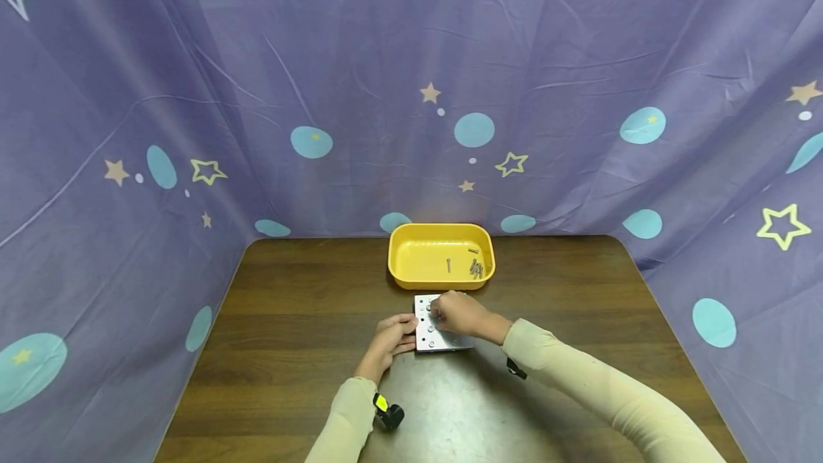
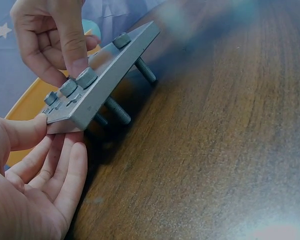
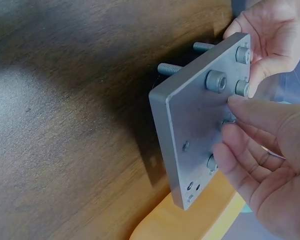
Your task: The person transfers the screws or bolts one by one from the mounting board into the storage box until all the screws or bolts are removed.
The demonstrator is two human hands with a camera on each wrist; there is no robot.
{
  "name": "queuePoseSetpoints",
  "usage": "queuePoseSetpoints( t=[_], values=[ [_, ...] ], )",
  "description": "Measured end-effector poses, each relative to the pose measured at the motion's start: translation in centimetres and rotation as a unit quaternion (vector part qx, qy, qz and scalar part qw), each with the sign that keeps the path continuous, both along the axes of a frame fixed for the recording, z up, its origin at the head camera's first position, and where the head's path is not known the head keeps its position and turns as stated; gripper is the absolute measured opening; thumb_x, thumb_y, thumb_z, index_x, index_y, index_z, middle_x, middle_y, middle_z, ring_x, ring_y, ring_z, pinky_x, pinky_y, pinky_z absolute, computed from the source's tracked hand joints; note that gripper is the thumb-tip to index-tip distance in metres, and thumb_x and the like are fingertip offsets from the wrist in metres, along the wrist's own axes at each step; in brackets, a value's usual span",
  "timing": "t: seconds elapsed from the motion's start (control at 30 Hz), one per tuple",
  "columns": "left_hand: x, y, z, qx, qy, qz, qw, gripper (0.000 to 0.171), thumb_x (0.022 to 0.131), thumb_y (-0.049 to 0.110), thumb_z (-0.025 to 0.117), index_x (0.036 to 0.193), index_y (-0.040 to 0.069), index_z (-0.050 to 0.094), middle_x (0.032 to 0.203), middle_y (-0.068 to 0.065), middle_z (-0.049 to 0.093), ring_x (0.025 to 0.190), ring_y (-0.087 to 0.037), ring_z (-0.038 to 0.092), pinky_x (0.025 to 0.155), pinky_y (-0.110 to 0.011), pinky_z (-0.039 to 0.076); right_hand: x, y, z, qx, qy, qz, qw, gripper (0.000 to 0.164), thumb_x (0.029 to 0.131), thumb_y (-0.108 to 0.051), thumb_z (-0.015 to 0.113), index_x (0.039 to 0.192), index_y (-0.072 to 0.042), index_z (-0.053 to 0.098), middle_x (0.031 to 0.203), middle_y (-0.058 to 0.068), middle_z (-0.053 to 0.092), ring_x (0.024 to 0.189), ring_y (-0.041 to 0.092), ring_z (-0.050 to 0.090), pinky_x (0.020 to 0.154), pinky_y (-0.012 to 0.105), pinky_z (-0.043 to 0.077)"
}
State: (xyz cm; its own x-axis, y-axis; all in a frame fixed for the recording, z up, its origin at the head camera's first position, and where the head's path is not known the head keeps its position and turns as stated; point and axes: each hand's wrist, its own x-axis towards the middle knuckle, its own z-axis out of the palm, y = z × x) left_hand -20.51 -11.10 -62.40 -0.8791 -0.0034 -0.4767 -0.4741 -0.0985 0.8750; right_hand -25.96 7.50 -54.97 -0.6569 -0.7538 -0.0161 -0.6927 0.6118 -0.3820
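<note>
A flat metal plate (image 1: 442, 339) stands raised over the table, with socket head bolts (image 3: 216, 81) seated in several of its holes and their threaded shanks (image 2: 118, 111) sticking out underneath. My left hand (image 1: 388, 338) grips the plate's left edge, thumb on the top face and fingers below, as the left wrist view shows. Over the plate's upper part, my right hand (image 1: 459, 313) pinches a bolt (image 3: 227, 122) between thumb and fingers at its hole; the fingers largely cover this bolt. Open holes (image 3: 186, 145) show elsewhere in the plate.
Just behind the plate, a yellow tray (image 1: 411, 283) holds several loose bolts (image 1: 476, 269), mostly at its right side. The brown wooden table (image 1: 289, 363) ends at a purple patterned curtain (image 1: 386, 127) at the back and sides.
</note>
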Motion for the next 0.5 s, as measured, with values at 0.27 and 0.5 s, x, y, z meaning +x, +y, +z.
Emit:
queuePoseSetpoints(
  t=[0.27,0.5],
  values=[
    [0.11,0.04,0.01,0.001,-0.001,-0.002,1.0000,0.037,0.097,0.012,0.065,0.129,-0.006,0.062,0.091,0.002,0.066,0.073,-0.011,0.064,0.071,-0.027,0.062,0.11,0.08,-0.16,-0.006,-0.008,0.012,1.000,0.009,0.083,-0.006,0.082,0.083,-0.005,0.073,0.075,0.003,0.071,0.063,0.008,0.057,0.057,0.023,0.050],
    [0.01,-0.01,0.02,0.000,0.000,0.000,1.0000,0.037,0.097,0.013,0.066,0.129,-0.006,0.062,0.093,0.001,0.066,0.075,-0.012,0.064,0.073,-0.029,0.063,0.52,-0.29,-0.40,-0.019,-0.047,0.007,0.999,0.014,0.080,-0.009,0.086,0.081,-0.005,0.072,0.068,-0.003,0.065,0.061,0.002,0.050,0.056,0.020,0.045]
  ],
)
